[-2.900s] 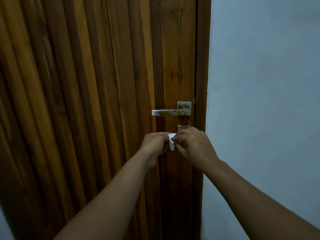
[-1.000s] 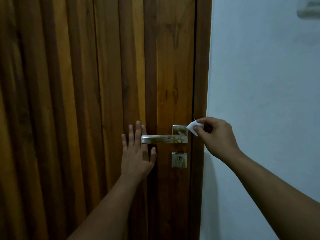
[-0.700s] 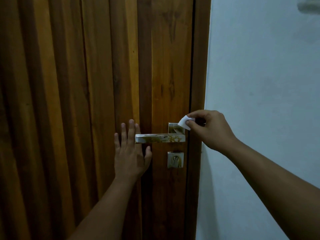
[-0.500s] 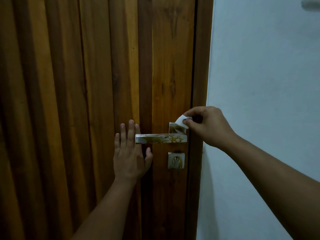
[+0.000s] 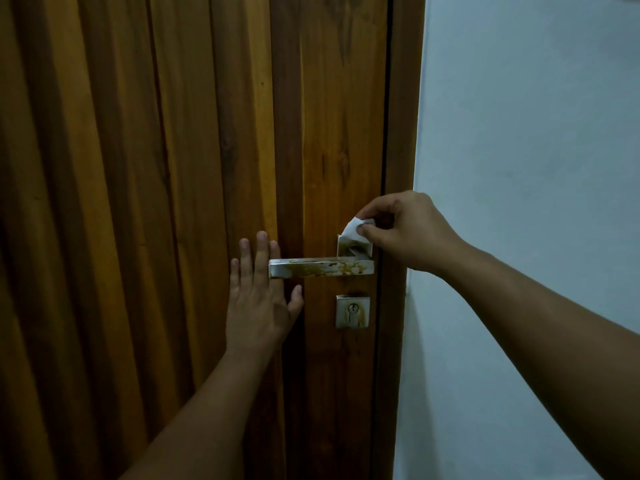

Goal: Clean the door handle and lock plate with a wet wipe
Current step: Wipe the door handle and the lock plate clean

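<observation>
Left hand (image 5: 258,299) open, flat on the wooden door (image 5: 138,202) beside the stained door handle (image 5: 320,268). Right hand (image 5: 405,230) pinches a small folded wet wipe (image 5: 353,228) at the handle's square plate; the lock plate (image 5: 352,311) below is untouched. Risk: so small a wipe may smear the stains rather than lift them, or slip from the pinch.

wet wipe (image 5: 353,229) — now against handle rose (image 5: 354,247)

Wooden door (image 5: 145,202) with vertical slats filling left side, standing shut. Door frame (image 5: 398,133) running just right of door. Pale wall (image 5: 526,133) sitting right of frame.
</observation>
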